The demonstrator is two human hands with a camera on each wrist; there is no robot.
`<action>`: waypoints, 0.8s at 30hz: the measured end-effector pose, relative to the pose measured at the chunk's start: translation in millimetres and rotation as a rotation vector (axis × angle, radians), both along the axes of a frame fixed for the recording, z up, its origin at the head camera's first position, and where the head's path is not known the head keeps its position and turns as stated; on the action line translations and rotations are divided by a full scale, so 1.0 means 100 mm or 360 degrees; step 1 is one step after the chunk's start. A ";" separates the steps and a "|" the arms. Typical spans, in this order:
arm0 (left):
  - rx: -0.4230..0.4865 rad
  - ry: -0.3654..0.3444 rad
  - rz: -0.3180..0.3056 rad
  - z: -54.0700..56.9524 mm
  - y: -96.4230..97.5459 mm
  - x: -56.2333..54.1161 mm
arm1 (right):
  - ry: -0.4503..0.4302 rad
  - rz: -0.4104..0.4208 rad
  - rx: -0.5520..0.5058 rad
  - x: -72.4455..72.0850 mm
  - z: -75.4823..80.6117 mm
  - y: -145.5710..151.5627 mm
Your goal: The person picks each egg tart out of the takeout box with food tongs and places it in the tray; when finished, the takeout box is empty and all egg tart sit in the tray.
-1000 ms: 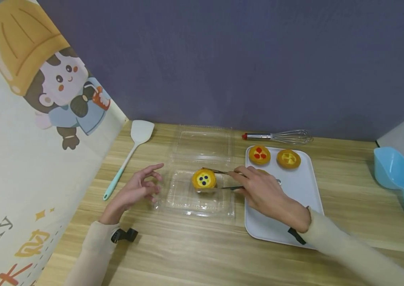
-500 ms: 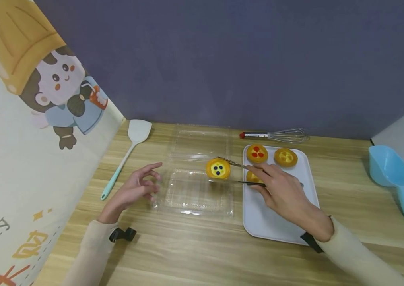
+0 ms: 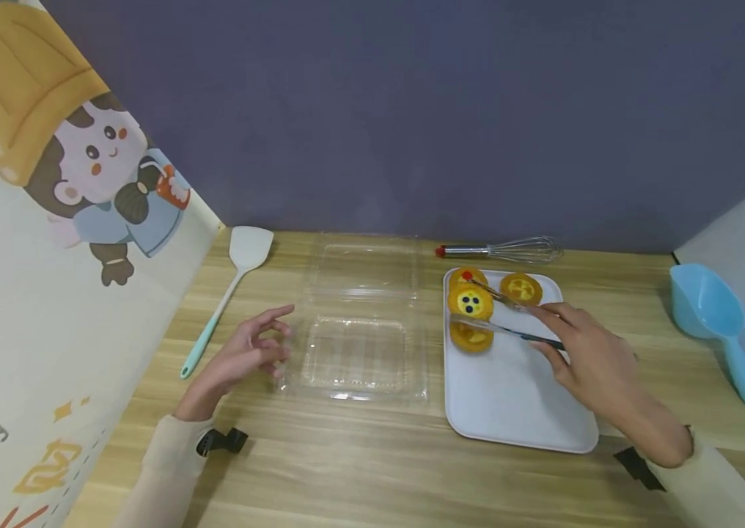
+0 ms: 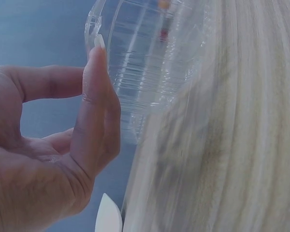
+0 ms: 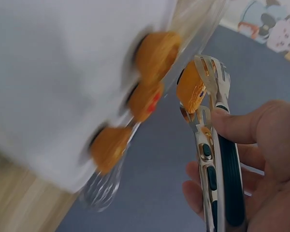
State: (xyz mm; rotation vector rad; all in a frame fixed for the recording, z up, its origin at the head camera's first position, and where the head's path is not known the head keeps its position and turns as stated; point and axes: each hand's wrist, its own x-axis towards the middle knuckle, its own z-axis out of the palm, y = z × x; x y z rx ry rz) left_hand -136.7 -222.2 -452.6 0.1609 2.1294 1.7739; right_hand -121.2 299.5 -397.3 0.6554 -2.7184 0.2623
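My right hand grips a pair of tongs with fork-like tips and dark handles. Between the tips is an egg tart with blueberry-like dots. The right wrist view shows this held tart raised apart from the white tray. On the tray sit a red-topped tart, partly hidden in the head view, and two yellow-topped tarts, one at the back right. My left hand, fingers loosely bent, is at the left edge of a clear plastic clamshell box with its lid laid back; one fingertip meets its rim.
A whisk lies behind the tray. Left of the box is a white spatula with a mint handle. A blue scoop stands at the far right, and a dark wall closes off the back of the table.
My right hand has carried the blueberry-dotted tart in the tongs from over the box to the right, over the tray's tarts. My left hand has stayed by the box.
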 end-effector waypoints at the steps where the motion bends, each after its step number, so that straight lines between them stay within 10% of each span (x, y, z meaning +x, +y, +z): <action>1: 0.0004 -0.0005 0.0002 -0.01 0.00 0.00 | -0.0013 -0.0017 0.0003 0.01 -0.01 0.06; 24: 0.0026 0.0013 0.0005 -0.03 0.00 0.01 | -0.0174 -0.0196 0.0068 0.34 -0.25 0.66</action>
